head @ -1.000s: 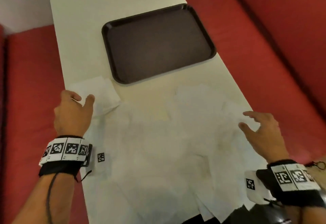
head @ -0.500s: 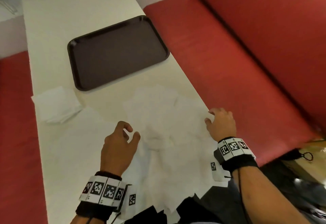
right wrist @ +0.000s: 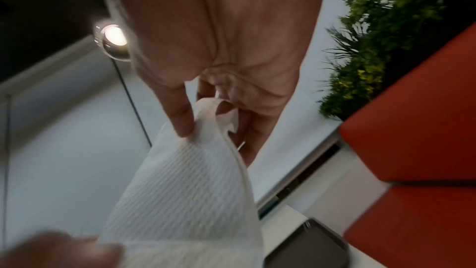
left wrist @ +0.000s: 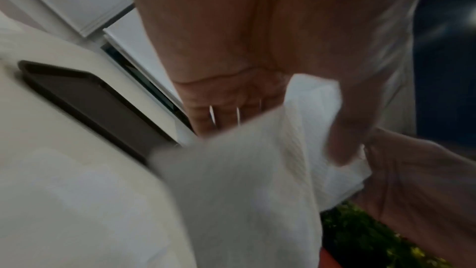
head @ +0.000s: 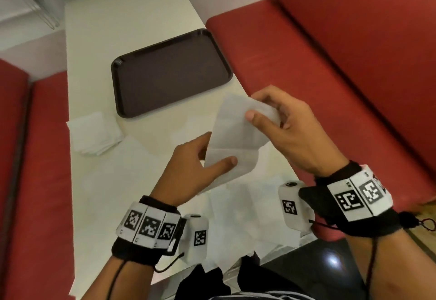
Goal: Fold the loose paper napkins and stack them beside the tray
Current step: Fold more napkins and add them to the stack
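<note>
Both hands hold one white paper napkin [head: 232, 134] up above the table. My right hand [head: 253, 109] pinches its upper corner between thumb and fingers; the pinch shows close up on the ribbed napkin [right wrist: 185, 186] in the right wrist view. My left hand [head: 218, 155] pinches the lower edge, thumb on top; in the left wrist view the napkin [left wrist: 257, 180] drapes over the fingers. A small stack of folded napkins [head: 93, 133] lies left of the dark brown tray [head: 171, 73]. Several loose napkins [head: 240, 210] lie spread on the table below my hands.
The narrow white table [head: 118, 28] runs away from me between red benches [head: 330, 75] on both sides. The tray [left wrist: 90, 99] sits mid-table, nothing on it. A red backrest rises at the right. Green plants [right wrist: 386, 17] show in the right wrist view.
My right hand has lifted a napkin from the table's right edge. My left hand came off the pile and took the napkin's lower edge. The head view swung right.
</note>
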